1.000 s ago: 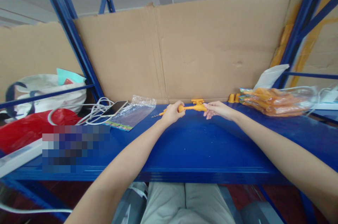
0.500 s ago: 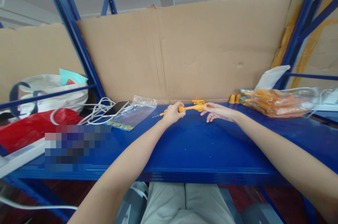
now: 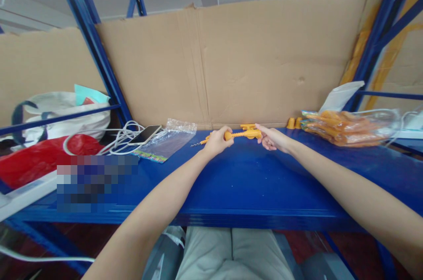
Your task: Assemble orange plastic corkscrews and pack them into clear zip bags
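An orange plastic toy hand drill (image 3: 238, 134) with a ribbed shaft and a thin metal spiral tip lies across the back of the blue shelf (image 3: 251, 183). My left hand (image 3: 215, 141) is wrapped round its middle, with the spiral tip sticking out to the left. My right hand (image 3: 270, 138) pinches the right end of the toy with thumb and fingers. Both forearms reach forward over the shelf.
A cardboard sheet (image 3: 231, 60) backs the shelf. Left of the hands lie a clear plastic bag (image 3: 167, 141), a phone (image 3: 144, 134) and white cables (image 3: 120, 141). Bagged orange toys (image 3: 343, 127) and two orange caps (image 3: 292, 123) sit at right. Bags (image 3: 49, 139) are piled at far left.
My right hand's fingers, spread loosely near the toy's right end half a second ago, have closed into a pinch on it. My left hand has stayed put.
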A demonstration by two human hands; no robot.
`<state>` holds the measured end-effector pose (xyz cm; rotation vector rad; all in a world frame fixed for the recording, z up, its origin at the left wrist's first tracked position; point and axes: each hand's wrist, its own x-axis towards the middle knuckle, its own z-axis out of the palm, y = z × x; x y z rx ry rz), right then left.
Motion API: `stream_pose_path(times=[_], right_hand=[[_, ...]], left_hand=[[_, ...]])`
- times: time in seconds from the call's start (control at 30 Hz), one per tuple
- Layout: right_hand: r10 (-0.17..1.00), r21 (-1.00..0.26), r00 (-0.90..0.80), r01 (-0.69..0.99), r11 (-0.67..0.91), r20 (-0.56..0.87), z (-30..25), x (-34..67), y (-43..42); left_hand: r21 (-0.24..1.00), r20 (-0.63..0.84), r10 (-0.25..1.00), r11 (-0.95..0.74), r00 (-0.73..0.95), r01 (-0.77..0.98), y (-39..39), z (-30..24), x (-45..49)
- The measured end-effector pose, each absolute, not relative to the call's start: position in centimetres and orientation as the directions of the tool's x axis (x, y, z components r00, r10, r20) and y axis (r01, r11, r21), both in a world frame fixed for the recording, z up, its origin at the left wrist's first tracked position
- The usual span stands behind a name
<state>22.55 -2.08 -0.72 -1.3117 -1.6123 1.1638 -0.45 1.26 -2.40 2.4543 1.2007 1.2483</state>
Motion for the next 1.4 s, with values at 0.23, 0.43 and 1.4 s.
stream_pose_path(times=[0.23, 0.43, 1.4], right_hand=[[0.969, -0.94, -0.228, 0.342, -0.009, -0.093, -0.9, 22.9, -1.9], [0.948, -0.965, -0.316, 0.232, 0.122, 0.044, -0.8, 23.2, -2.2], [0.932, -0.946, -0.331, 0.227, 0.232, 0.15, -0.7, 23.7, -2.1]], left_hand=[[0.497, 0.616, 0.722, -0.667, 0.315, 0.556, 2.0, -2.7, -0.5], [0.503, 0.628, 0.717, -0.671, 0.303, 0.545, 2.5, -2.9, -0.8], [0.439, 0.629, 0.696, -0.686, 0.346, 0.58, 1.6, -2.2, -0.8]])
